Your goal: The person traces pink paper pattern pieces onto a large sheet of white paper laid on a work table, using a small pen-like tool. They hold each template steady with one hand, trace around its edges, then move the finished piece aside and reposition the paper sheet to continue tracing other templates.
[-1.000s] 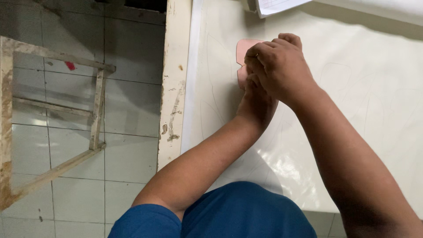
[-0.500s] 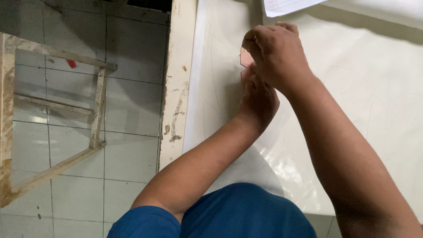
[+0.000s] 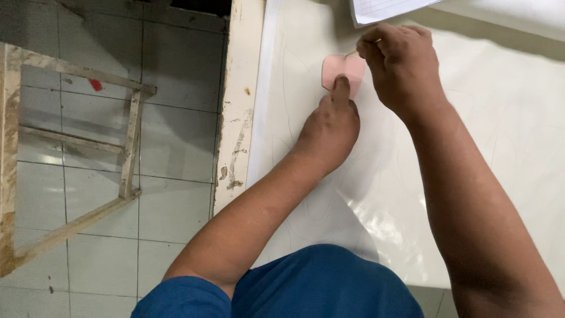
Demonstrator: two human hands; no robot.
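Observation:
A small pink heart-shaped template (image 3: 339, 69) lies flat on a large glossy white sheet (image 3: 506, 153) spread over the table. My left hand (image 3: 331, 126) presses one fingertip down on the template's lower part. My right hand (image 3: 400, 65) sits just right of the template, fingers closed around a thin pencil-like stick whose tip touches the template's upper right edge. Faint traced outlines show on the sheet near both hands.
A lined paper sheet (image 3: 382, 8) lies at the table's far edge. The table's worn white edge board (image 3: 238, 112) runs along the left. Beyond it is a tiled floor (image 3: 170, 147) with a rough wooden frame (image 3: 126, 147). My blue shirt (image 3: 318, 282) fills the bottom.
My right hand has shifted right off the template, uncovering the pink heart. My left hand now holds it with one extended finger.

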